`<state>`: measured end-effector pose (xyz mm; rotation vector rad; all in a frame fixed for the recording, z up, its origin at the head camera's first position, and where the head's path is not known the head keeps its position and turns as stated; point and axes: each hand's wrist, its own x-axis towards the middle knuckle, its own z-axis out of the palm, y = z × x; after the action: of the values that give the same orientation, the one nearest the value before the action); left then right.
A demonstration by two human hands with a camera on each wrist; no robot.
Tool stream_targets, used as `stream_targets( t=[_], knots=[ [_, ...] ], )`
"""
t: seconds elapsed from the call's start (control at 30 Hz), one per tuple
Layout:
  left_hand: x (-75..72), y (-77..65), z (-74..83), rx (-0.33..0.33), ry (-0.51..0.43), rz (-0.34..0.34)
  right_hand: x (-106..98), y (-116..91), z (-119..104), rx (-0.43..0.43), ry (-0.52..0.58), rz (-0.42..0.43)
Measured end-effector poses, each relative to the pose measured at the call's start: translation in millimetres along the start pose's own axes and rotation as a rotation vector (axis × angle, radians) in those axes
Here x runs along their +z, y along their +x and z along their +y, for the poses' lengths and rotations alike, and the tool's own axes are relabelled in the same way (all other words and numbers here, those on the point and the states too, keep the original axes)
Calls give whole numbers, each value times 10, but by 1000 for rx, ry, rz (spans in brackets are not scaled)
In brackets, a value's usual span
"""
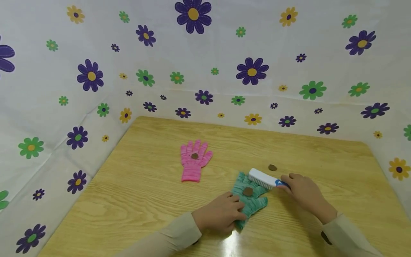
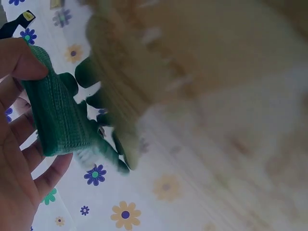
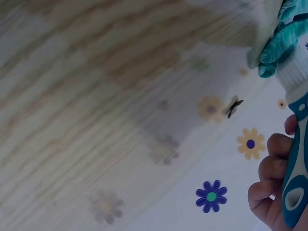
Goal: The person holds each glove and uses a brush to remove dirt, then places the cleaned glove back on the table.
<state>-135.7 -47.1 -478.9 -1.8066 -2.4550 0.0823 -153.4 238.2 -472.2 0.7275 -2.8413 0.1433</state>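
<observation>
A green knit glove (image 1: 254,204) lies on the table with a round brown patch (image 1: 248,191) on it. My left hand (image 1: 221,213) holds the glove by its cuff; in the left wrist view the thumb lies on one side of the green cuff (image 2: 62,115) and fingers on the other. My right hand (image 1: 305,192) grips the blue handle of a white-headed scrub brush (image 1: 261,178). The bristles face down at the glove's fingers. In the right wrist view the brush handle (image 3: 292,192) lies in the curled fingers, its bristles against the glove.
A pink knit glove (image 1: 191,173) with a brown patch (image 1: 194,156) lies farther back, to the left. A small brown disc (image 1: 272,167) is on the wooden table (image 1: 135,185) behind the brush. Flowered white sheeting (image 1: 224,46) stands around the table's back and sides.
</observation>
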Motion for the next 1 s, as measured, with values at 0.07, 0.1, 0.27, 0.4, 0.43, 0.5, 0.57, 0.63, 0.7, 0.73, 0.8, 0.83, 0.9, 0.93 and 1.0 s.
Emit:
stream_targets(
  t=[0.07,0.1,0.27,0.4,0.43,0.5,0.57,0.63,0.7,0.73,0.8,0.83,0.9,0.93,1.0],
  knots=[
    [1,-4,2,0,10,10,-25,3,-14,50,43,-13],
    [0,-6,2,-2,15,12,-42,7,-35,56,58,-11],
    [-3,-2,4,-9,31,-3,-155,56,-164,129,147,20],
    [-16,7,18,-6,37,-12,-180,52,-210,65,108,59],
    [-23,7,20,-7,34,-19,-161,39,-223,-1,77,68],
    [-36,8,20,-9,21,-40,-89,-4,-268,-154,3,96],
    [-49,9,18,-17,9,-63,-11,-42,-311,-290,-46,116],
    [-61,13,13,-23,-11,-88,44,-64,-332,-338,-67,96],
    [-70,20,12,-24,-24,-100,62,-62,-318,-331,-65,65],
    [-75,23,13,-23,-28,-106,57,-54,-300,-314,-64,45],
    [-81,34,16,-17,-42,-119,39,-32,-259,-270,-62,0],
    [-83,39,18,-15,-49,-129,31,-20,-239,-251,-60,-20],
    [-84,51,23,-13,-56,-148,18,6,-203,-213,-50,-69],
    [-83,56,25,-13,-58,-158,14,18,-188,-196,-44,-88],
    [-77,68,30,-12,-69,-173,7,40,-160,-163,-22,-120]
  ],
)
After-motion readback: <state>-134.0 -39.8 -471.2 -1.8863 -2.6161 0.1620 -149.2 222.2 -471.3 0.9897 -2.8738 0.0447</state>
